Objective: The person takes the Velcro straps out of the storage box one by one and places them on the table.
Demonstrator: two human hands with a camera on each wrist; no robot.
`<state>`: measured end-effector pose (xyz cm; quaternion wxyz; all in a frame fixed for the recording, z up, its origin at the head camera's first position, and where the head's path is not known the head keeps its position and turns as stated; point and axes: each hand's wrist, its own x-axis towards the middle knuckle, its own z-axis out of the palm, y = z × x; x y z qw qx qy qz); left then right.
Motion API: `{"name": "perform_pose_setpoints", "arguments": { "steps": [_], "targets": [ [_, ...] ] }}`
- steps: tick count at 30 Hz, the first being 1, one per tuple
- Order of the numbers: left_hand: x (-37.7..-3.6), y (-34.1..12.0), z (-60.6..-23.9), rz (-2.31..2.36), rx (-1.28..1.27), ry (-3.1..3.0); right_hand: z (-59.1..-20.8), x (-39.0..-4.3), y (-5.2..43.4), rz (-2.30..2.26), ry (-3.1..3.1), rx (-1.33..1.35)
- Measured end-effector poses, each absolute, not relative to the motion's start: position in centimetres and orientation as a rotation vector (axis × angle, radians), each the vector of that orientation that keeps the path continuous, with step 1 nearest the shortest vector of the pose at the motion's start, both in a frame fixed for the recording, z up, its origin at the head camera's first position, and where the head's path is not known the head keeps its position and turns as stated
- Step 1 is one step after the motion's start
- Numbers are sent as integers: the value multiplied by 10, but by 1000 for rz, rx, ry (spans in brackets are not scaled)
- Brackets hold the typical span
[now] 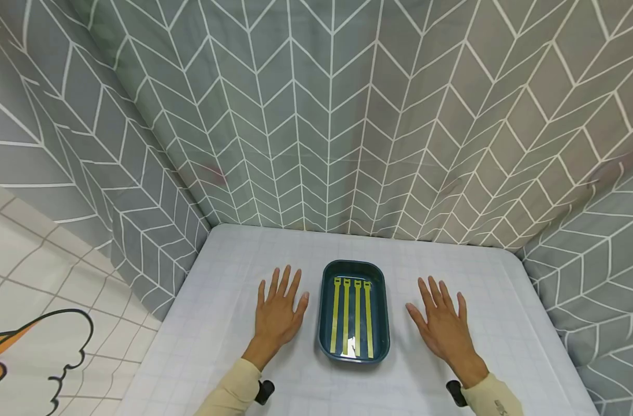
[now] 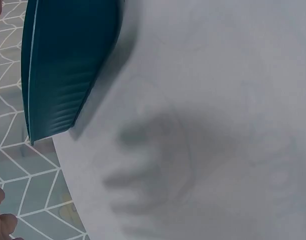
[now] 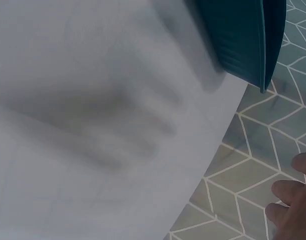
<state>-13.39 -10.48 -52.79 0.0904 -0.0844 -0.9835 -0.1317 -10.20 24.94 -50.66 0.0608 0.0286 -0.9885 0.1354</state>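
Note:
A dark teal rectangular tray (image 1: pixel 324 323) sits in the middle of the white table (image 1: pixel 217 300). Inside it lie several yellow-green strap ties (image 1: pixel 356 315), side by side, heads toward the far end. My left hand (image 1: pixel 278 312) lies flat on the table just left of the tray, fingers spread and straight. My right hand (image 1: pixel 443 323) lies flat to the tray's right, a little farther off. Neither hand touches the tray. The left wrist view shows the tray's outer wall (image 2: pixel 63 70) and a hand shadow; the right wrist view shows the tray's wall (image 3: pixel 243 35) and fingertips (image 3: pixel 293 200).
A grey curtain with a white chevron pattern (image 1: pixel 316 115) encloses the table at the back and both sides. A white tiled sheet with a cartoon print (image 1: pixel 30 346) hangs at the lower left. The table has rounded far corners.

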Motion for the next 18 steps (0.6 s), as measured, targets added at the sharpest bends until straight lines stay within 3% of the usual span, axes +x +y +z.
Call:
{"name": "perform_pose_setpoints", "arguments": {
  "steps": [18],
  "targets": [
    [-121, -88, -539, -669, -256, -2942, -516, -101, 234, 435, -2987, 147]
  ]
}}
